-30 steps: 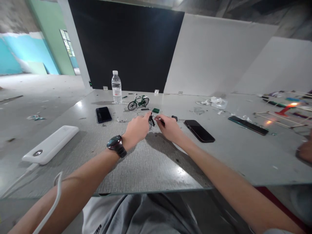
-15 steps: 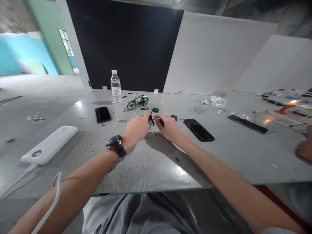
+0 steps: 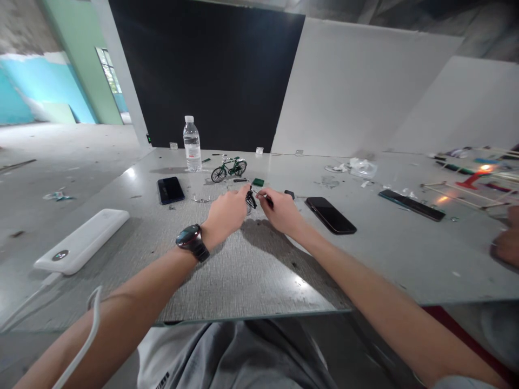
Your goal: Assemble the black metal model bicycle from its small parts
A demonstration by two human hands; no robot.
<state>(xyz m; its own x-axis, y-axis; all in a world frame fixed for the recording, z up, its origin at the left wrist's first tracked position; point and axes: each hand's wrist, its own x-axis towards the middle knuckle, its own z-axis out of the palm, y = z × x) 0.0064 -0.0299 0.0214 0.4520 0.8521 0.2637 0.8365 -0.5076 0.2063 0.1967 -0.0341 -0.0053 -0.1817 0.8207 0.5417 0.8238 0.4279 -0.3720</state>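
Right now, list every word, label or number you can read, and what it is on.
Nothing reads clearly.
Water bottle label: too small to read.
Grey garment: dark lettering at the bottom edge, cut off, unreadable.
Power bank: round mark, no words.
Small black part, left hand, and thin tool, right hand: no markings visible.

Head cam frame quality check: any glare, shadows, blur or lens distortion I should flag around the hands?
Head view: wide-angle warp, table edges and back walls lean; glare patches on its top near the front edge and far left; soft shadow under left hand and right hand; the small dark part and thin tool at their fingertips are too small to resolve; no motion blur evident.
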